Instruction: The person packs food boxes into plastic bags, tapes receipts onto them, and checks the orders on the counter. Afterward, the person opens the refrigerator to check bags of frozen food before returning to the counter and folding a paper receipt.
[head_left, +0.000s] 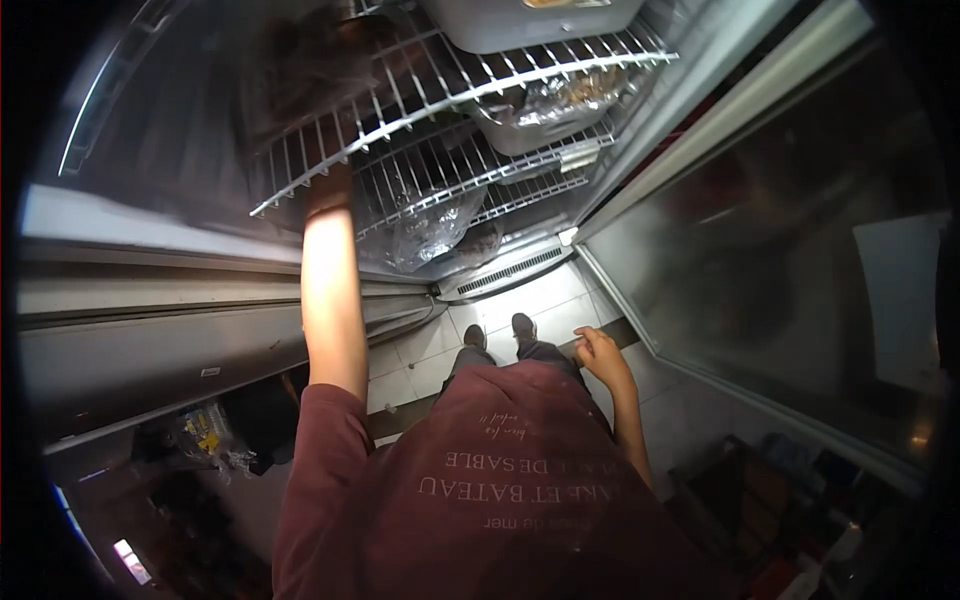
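My left arm reaches into an open refrigerator. My left hand (330, 187) is in shadow behind the front bars of the upper wire shelf (385, 130); its fingers are hidden, and I cannot make out what they hold, if anything. Near it, a dark, blurred plastic-wrapped item (310, 85) lies on that shelf. My right hand (597, 352) hangs by my right side, fingers loosely bent and apart, holding nothing.
A plastic-covered container (560, 108) sits on a lower shelf, below a pale bin (530, 22). A clear plastic bag (437, 232) bulges at the lower shelves. The open glass door (760, 250) stands at right. My feet are on the tiled floor (545, 300).
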